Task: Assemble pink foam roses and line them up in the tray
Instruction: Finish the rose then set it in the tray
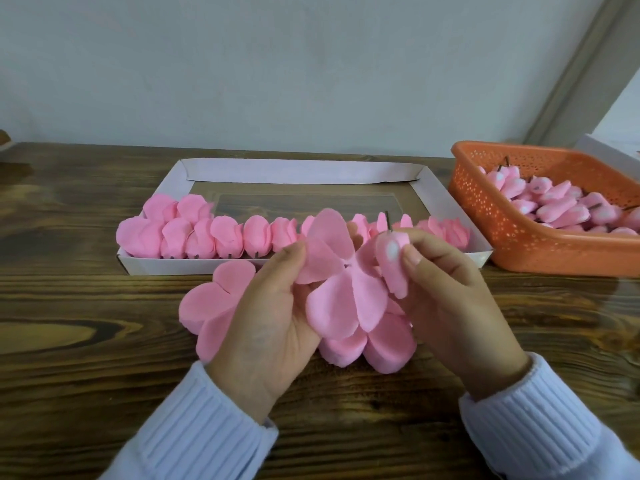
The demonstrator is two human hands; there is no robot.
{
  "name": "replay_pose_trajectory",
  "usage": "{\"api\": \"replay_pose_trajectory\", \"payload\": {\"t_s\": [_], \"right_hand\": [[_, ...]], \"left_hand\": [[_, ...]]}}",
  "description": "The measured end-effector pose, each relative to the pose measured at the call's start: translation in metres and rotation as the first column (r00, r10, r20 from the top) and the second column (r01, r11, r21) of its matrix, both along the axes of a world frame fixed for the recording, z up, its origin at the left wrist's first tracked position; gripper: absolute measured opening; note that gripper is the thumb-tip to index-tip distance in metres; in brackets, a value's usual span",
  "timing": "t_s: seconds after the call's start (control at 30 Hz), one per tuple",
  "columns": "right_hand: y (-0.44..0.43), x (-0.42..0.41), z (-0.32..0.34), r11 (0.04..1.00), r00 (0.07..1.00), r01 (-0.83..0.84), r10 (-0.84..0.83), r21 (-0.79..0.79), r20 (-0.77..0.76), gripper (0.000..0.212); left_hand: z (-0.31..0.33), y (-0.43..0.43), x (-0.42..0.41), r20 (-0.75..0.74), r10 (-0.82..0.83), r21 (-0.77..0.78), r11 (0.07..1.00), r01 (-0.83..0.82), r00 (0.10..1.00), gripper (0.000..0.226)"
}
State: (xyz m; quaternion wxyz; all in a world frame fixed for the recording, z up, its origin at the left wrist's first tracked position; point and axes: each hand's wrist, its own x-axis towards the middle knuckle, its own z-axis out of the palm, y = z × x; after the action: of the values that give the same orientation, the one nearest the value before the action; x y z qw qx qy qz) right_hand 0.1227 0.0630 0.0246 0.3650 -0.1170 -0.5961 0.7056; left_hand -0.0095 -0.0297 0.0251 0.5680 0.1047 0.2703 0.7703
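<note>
A dark brown wooden table (86,341) with bold grain fills the lower part of the view, running back to a pale grey wall (277,64). At its middle lies a shallow white cardboard tray (298,171). A row of finished pink foam roses (225,237) stands along the tray's near wall from end to end, and a few more roses (180,207) sit behind the row at its left end. To the right of the tray, close beside it, is an orange perforated plastic basket (540,251) heaped with small pink foam buds (554,202), some showing a white spot.

In front of the tray, two stacks of flat pink petal-shaped foam cut-outs lie on the wood: one stack (214,299) partly behind the left hand and the other stack (388,341) under both hands. Both wrists wear white ribbed knit sleeves (194,427).

The left hand (266,317) is raised above the table, its thumb and fingers curled round a single pink multi-lobed petal piece (339,299) that fans out toward the right. The right hand (450,289) pinches a single pink foam bud (391,265) between thumb and fingertips, holding it against the right edge of the petal piece. A thin dark pin stands just above this bud; whether it belongs to the bud cannot be told.
</note>
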Motion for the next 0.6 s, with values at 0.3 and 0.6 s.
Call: {"api": "replay_pose_trajectory", "payload": {"t_s": [0.3, 0.6], "right_hand": [[0.0021, 0.0002, -0.002, 0.987, 0.991, 0.129, -0.131, 0.092, 0.015, 0.019], [-0.0029, -0.0014, -0.0007, 0.928, 0.972, 0.23, -0.232, 0.293, -0.031, 0.015]], "left_hand": [[-0.0026, -0.003, -0.0014, -0.161, -0.089, 0.033, 0.995, 0.096, 0.983, 0.043], [-0.0033, -0.0055, -0.0057, -0.119, -0.264, -0.012, 0.964, 0.265, 0.957, 0.038]]}}
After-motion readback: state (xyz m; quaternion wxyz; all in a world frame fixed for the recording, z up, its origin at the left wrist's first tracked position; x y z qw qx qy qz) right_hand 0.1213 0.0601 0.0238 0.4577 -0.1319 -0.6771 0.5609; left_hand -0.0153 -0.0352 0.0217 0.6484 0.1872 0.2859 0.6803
